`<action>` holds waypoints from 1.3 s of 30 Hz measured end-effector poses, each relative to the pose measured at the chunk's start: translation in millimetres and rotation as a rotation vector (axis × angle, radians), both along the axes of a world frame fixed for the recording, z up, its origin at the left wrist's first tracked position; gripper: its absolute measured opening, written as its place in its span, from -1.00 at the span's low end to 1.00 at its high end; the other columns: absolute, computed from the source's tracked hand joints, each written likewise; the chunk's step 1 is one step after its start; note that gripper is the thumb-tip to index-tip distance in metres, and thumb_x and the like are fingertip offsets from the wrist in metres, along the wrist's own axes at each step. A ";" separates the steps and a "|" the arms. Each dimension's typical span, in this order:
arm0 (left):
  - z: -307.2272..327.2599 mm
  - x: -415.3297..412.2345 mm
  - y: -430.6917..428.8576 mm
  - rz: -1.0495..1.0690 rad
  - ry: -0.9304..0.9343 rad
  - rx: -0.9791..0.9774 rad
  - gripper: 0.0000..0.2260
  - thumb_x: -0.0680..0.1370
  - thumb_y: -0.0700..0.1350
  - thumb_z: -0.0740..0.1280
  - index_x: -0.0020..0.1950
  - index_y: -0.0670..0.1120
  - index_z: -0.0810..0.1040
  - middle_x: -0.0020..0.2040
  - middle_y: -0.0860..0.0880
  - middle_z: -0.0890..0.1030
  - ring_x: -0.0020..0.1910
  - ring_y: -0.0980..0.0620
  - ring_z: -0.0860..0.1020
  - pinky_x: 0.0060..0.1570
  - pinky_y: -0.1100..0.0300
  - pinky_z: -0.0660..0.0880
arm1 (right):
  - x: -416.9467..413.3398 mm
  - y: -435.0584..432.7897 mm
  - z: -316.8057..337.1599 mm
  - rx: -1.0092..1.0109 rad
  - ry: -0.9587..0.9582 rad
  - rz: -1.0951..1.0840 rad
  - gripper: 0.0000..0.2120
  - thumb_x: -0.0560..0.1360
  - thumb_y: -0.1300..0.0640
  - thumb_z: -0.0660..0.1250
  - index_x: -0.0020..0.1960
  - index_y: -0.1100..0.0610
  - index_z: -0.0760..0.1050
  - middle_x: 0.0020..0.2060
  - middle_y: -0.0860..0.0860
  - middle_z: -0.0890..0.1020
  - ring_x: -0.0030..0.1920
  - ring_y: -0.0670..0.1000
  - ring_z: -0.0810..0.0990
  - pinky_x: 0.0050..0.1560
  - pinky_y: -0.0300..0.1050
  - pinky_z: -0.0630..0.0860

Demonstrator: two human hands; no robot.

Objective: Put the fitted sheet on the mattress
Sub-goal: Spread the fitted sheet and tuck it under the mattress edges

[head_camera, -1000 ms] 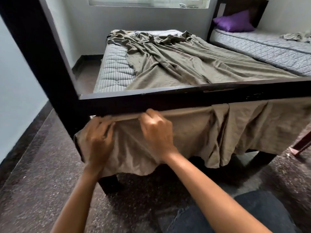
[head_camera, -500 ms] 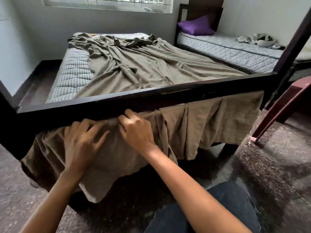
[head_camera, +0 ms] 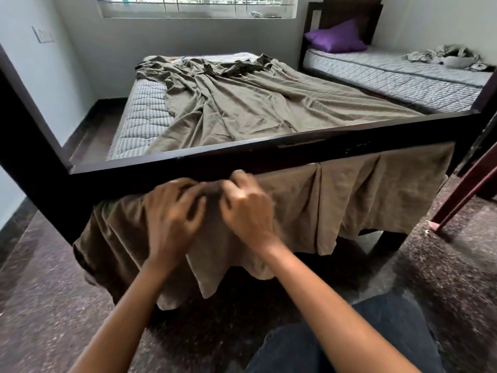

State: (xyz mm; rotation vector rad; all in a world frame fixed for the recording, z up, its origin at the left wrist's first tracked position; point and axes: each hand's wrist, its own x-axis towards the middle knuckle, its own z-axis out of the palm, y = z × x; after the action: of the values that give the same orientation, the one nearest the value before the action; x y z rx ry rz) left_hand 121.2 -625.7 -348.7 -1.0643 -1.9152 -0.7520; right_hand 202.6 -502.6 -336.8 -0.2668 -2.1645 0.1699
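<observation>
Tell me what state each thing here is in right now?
Sheet: crumpled on the mattress, near end hanging below the footboard.
Mattress: left side and far end bare.
Footboard: sheet passes beneath it.
Left hand: fingers curled, pressing on the sheet.
Right hand: bunching the sheet under the footboard.
Second bed: bare mattress, purple pillow, loose cloth pile.

A home bedroom: two dark wooden beds (head_camera: 242, 154) with quilted mattresses (head_camera: 142, 117), a purple pillow (head_camera: 337, 37), a barred window (head_camera: 199, 5).
</observation>
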 end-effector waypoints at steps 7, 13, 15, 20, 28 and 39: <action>-2.8 -9.9 5.6 -0.044 -0.021 -0.086 -0.83 0.48 -0.14 0.31 0.00 -0.09 0.65 -0.08 -0.07 0.62 -0.11 -0.14 0.52 -0.06 0.05 0.32 | -10.3 5.1 -4.0 0.062 0.050 -0.072 -0.92 0.35 0.32 0.31 -0.29 0.19 0.52 -0.24 0.13 0.56 -0.21 0.18 0.50 -0.24 0.04 0.46; -6.2 -27.3 -32.8 0.064 -0.067 -0.065 -0.73 0.57 -0.10 0.18 -0.03 -0.24 0.60 -0.06 -0.23 0.59 -0.10 -0.26 0.52 0.00 -0.11 0.39 | -4.4 -5.1 8.0 0.007 0.085 0.131 -0.90 0.40 0.29 0.27 -0.28 0.22 0.50 -0.21 0.14 0.58 -0.18 0.18 0.50 -0.17 0.06 0.47; -2.8 -15.3 -19.8 0.061 -0.081 -0.014 -0.77 0.54 -0.10 0.22 -0.03 -0.20 0.62 -0.03 -0.18 0.61 -0.06 -0.23 0.54 0.02 -0.10 0.40 | 15.3 25.0 5.8 -0.011 0.112 -0.008 -0.89 0.38 0.25 0.24 -0.24 0.21 0.54 -0.19 0.12 0.60 -0.17 0.17 0.53 -0.13 0.02 0.47; 2.9 0.7 40.3 -0.129 0.056 -0.170 -0.74 0.52 -0.04 0.26 0.08 -0.13 0.64 0.00 -0.10 0.63 -0.01 -0.10 0.49 -0.06 0.01 0.38 | 36.2 85.4 -2.5 0.078 -0.001 -0.280 -0.97 0.32 0.29 0.37 -0.26 0.20 0.56 -0.21 0.11 0.58 -0.22 0.17 0.53 -0.21 0.01 0.52; -3.1 -20.1 5.2 -0.136 0.007 -0.124 -0.75 0.57 -0.09 0.23 0.01 -0.18 0.66 -0.05 -0.13 0.64 -0.10 -0.19 0.55 -0.08 -0.07 0.44 | 21.7 65.3 -2.8 0.112 0.032 -0.064 -0.91 0.37 0.31 0.30 -0.29 0.21 0.51 -0.20 0.11 0.57 -0.20 0.13 0.51 -0.24 0.01 0.50; 14.4 51.2 139.9 -0.508 0.090 -0.165 -0.81 0.52 -0.19 0.26 0.03 -0.15 0.65 0.02 -0.06 0.63 -0.01 -0.11 0.56 0.02 0.04 0.43 | 91.7 190.0 -1.1 -0.173 -0.242 -0.359 -0.70 0.39 0.17 0.36 0.10 0.22 0.58 0.11 0.20 0.54 0.07 0.25 0.52 0.05 0.08 0.47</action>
State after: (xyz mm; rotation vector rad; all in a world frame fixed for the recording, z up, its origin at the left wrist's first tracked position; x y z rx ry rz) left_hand 172.4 -485.9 -334.3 -1.6931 -1.6651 -0.8097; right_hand 294.3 -312.6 -337.9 -0.8034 -2.2989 0.1246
